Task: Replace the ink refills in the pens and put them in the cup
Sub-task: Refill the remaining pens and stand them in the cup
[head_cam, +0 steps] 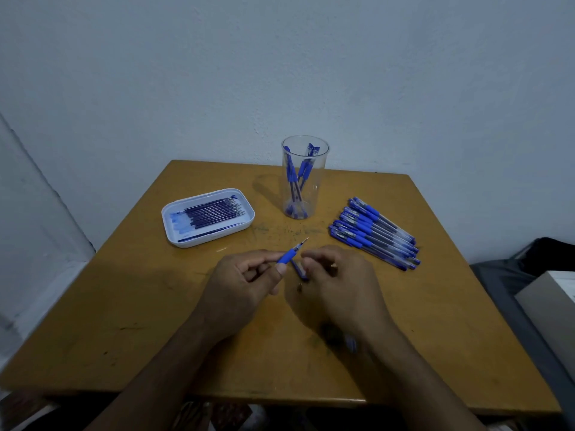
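Observation:
My left hand (249, 278) grips a blue pen (291, 253) by its rubber grip, tip pointing up and to the right. My right hand (339, 281) hovers beside the tip with fingers curled; a blue pen cap (300, 270) shows just under its fingertips, and whether they hold it I cannot tell. A clear plastic cup (304, 178) stands at the back of the table with several blue pens in it. Several capped blue pens (376, 233) lie in a pile to the right. A white tray (208, 217) at the left holds several dark ink refills.
The wooden table (155, 321) is backed by a pale wall. A small blurred blue piece (351, 342) lies by my right wrist. A grey box (550, 309) and dark fabric sit beyond the table's right edge.

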